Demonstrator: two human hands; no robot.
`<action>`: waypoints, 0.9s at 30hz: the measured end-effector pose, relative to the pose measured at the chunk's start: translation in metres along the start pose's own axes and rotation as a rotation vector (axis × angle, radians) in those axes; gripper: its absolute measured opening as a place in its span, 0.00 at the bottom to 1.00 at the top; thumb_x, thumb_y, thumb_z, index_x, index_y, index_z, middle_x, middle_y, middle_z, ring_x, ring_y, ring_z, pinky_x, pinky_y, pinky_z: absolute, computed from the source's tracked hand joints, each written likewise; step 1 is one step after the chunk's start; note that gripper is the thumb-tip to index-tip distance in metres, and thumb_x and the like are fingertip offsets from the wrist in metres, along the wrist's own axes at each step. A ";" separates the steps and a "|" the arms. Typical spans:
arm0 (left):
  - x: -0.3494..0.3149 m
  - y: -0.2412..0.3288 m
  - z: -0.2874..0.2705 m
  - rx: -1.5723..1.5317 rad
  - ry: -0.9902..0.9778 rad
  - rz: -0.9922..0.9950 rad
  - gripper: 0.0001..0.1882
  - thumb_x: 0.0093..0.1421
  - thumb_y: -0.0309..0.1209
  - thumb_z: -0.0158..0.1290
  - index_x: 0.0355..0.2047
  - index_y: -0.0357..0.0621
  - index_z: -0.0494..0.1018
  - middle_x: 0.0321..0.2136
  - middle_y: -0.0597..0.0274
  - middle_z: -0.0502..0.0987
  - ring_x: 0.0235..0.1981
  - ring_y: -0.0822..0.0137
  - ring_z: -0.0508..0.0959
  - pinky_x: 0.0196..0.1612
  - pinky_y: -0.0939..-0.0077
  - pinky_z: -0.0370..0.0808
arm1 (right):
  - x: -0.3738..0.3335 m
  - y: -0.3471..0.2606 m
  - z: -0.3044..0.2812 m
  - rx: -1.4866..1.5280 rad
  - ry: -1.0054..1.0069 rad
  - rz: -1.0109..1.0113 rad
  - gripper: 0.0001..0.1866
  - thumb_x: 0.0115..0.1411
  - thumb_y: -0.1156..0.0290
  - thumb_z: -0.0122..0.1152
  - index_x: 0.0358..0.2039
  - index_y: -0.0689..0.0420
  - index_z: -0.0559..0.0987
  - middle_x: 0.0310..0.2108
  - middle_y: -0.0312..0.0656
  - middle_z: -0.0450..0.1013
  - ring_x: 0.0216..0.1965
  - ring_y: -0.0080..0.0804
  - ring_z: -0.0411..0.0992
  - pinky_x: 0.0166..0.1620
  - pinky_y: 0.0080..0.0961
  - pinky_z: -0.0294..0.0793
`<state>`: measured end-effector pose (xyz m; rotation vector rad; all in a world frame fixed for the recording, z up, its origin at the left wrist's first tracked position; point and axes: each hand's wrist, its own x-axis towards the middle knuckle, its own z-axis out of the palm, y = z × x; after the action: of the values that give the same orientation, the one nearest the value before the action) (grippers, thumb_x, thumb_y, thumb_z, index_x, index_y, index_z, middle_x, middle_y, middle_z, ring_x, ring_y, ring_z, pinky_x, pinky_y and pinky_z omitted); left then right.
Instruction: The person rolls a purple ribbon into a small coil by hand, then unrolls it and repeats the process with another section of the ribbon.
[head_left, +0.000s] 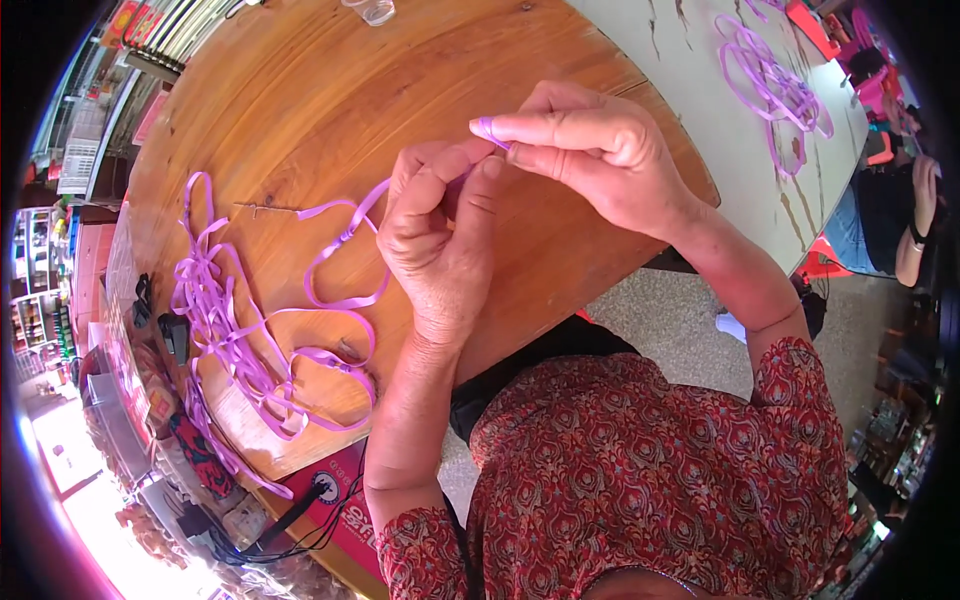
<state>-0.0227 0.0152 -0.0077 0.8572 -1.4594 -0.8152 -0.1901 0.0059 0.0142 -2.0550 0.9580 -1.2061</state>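
Observation:
Both hands meet above the wooden table, working on a narrow purple ribbon [345, 232]. My left hand [440, 225] pinches the ribbon between thumb and curled fingers, and a length of it trails from behind that hand onto the wood. Ribbon also shows at the fingertips of my right hand [590, 145], looped near the index finger and pinched against the thumb. On the left of the table lies a loose tangled heap of the same purple ribbon [235, 340]. A thin wire-like piece [262, 208] is at the trailing ribbon's end.
The wooden table [300, 120] has a clear cup [372, 10] at its far edge. A white marbled table [680, 60] adjoins at right, bearing more purple ribbon [770, 80]. Another person's hand [925, 190] is at far right. Cables [300, 525] and a red box [340, 490] sit lower left.

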 end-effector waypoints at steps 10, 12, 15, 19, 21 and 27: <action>-0.003 -0.004 0.003 -0.359 0.012 -0.298 0.05 0.55 0.18 0.56 0.32 0.39 0.75 0.29 0.72 0.73 0.31 0.81 0.69 0.37 0.88 0.67 | -0.002 0.000 0.012 -0.438 0.161 -0.298 0.17 0.45 0.83 0.64 0.37 0.55 0.80 0.23 0.34 0.70 0.26 0.30 0.69 0.32 0.25 0.65; -0.003 -0.001 0.003 -0.335 0.010 -0.282 0.04 0.56 0.19 0.56 0.31 0.39 0.75 0.28 0.72 0.74 0.31 0.81 0.69 0.37 0.88 0.67 | -0.001 -0.001 0.011 -0.300 0.118 -0.199 0.15 0.46 0.83 0.64 0.36 0.58 0.77 0.25 0.34 0.71 0.27 0.27 0.70 0.35 0.23 0.67; -0.003 0.004 0.002 -0.400 0.024 -0.337 0.02 0.58 0.20 0.54 0.32 0.39 0.75 0.29 0.71 0.74 0.31 0.81 0.69 0.38 0.87 0.66 | -0.001 -0.003 0.007 0.060 0.028 0.064 0.12 0.51 0.82 0.62 0.37 0.60 0.75 0.29 0.35 0.73 0.31 0.22 0.71 0.39 0.21 0.71; -0.001 0.011 0.001 -0.504 0.001 -0.400 0.02 0.59 0.21 0.52 0.32 0.38 0.74 0.29 0.70 0.75 0.32 0.79 0.71 0.40 0.85 0.67 | -0.001 0.001 0.000 0.289 -0.045 0.123 0.11 0.56 0.81 0.59 0.41 0.62 0.74 0.34 0.37 0.74 0.36 0.21 0.72 0.44 0.20 0.73; -0.001 0.013 0.002 -0.552 0.000 -0.441 0.02 0.60 0.21 0.51 0.32 0.38 0.74 0.29 0.69 0.75 0.32 0.78 0.71 0.41 0.85 0.67 | 0.001 0.000 -0.002 0.590 -0.109 0.322 0.12 0.58 0.80 0.56 0.44 0.63 0.73 0.38 0.39 0.74 0.39 0.22 0.72 0.45 0.21 0.73; -0.003 0.009 -0.002 -0.508 -0.033 -0.401 0.02 0.59 0.20 0.51 0.33 0.36 0.74 0.29 0.68 0.75 0.32 0.79 0.71 0.40 0.86 0.67 | 0.001 -0.006 -0.003 0.124 -0.074 0.073 0.10 0.54 0.81 0.58 0.38 0.62 0.77 0.32 0.39 0.75 0.36 0.27 0.73 0.42 0.24 0.72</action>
<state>-0.0207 0.0220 -0.0010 0.7495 -1.0410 -1.4324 -0.1906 0.0084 0.0201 -1.9374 0.8924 -1.1152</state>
